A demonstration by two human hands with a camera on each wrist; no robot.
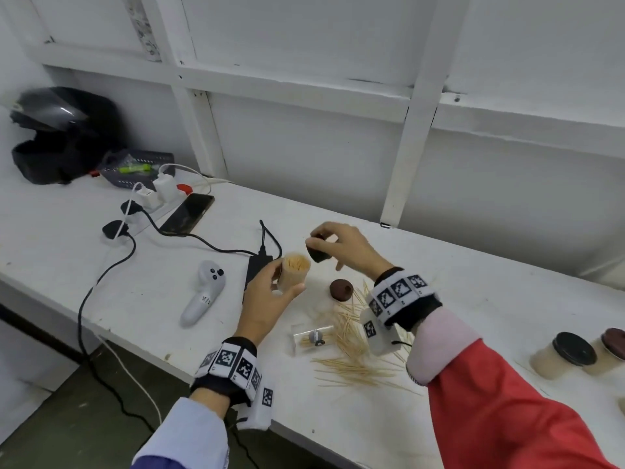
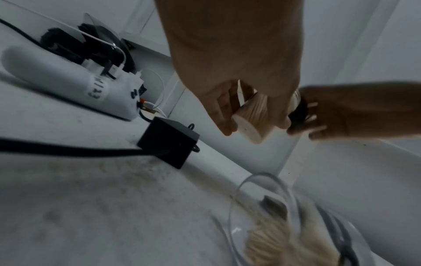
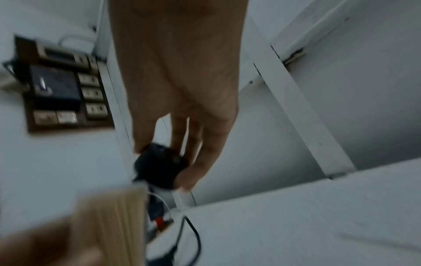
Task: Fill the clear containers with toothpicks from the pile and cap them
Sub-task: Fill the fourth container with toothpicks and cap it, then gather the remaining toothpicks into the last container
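Observation:
My left hand point(image 1: 270, 292) holds a clear container point(image 1: 295, 271) packed with toothpicks, raised above the table; its pale base point(image 2: 248, 128) shows in the left wrist view. My right hand point(image 1: 341, 245) grips a black cap point(image 1: 318, 252) just right of and above the container's open mouth. The same cap point(image 3: 159, 168) sits in my fingertips in the right wrist view, with the container point(image 3: 107, 221) blurred below it. A brown cap point(image 1: 341, 290) lies on the table. The toothpick pile point(image 1: 355, 350) is spread under my right wrist.
Two capped, filled containers point(image 1: 561, 355) stand at the right edge. A small clear bag point(image 1: 313, 338) lies by the pile. A white controller point(image 1: 204, 291), black adapter point(image 1: 257, 270) with cables, phone point(image 1: 187, 213), power strip point(image 1: 148, 201) and helmet point(image 1: 57, 133) lie to the left.

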